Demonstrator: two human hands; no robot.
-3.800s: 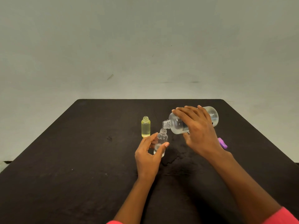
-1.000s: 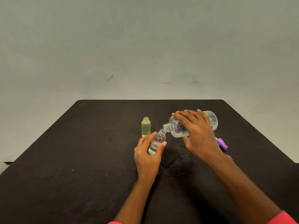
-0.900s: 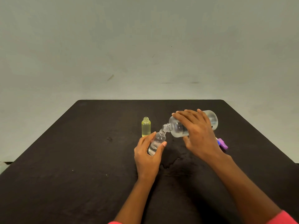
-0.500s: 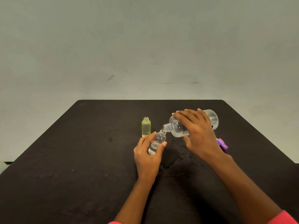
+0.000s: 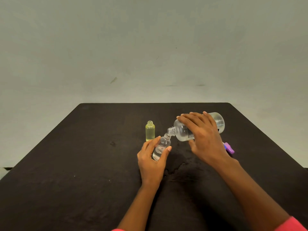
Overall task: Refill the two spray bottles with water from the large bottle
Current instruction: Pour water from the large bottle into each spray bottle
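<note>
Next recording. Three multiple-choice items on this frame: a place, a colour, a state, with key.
1. Where is the yellow bottle? A. standing on the black table B. on a shelf C. on the floor
2. What colour is the small piece right of the right hand? A. red B. purple C. green
3. How is the large bottle held? A. upright B. tipped toward the small clear bottle C. upside down
1A, it stands uncapped, unheld; 2B, it shows purple; 3B, its mouth is at the mouth of the bottle in the left hand's grip.
</note>
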